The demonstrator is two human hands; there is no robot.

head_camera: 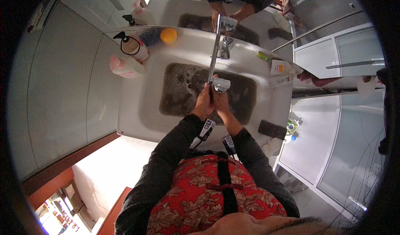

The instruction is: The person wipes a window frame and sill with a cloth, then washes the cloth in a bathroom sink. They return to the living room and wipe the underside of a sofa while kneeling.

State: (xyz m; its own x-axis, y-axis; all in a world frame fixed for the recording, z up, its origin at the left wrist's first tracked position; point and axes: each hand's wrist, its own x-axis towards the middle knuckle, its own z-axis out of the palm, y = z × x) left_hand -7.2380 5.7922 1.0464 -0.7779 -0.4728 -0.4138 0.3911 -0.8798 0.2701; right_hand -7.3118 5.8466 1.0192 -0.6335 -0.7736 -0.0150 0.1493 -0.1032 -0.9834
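My left hand [203, 101] and my right hand [220, 101] are close together under the end of a chrome faucet [221, 84]. Both are over the dark, murky water [178, 91] that fills the basin of a pale washbasin [134, 110]. Patches of foam float on the left part of the water. The faucet covers some of my fingers. A dark patch shows between my palms, but I cannot tell whether it is a held thing or the water behind. Dark sleeves reach to my wrists, each with a small strapped-on device bearing a printed marker.
On the left rim stand a pump bottle [134, 49], a white bottle with a pink cap [126, 67], a blue scrubbing cloth [150, 37] and an orange round object [168, 35]. A box [279, 68] and green tube [263, 56] lie right. A dark brush-like block [272, 129] rests front right. A mirror is behind.
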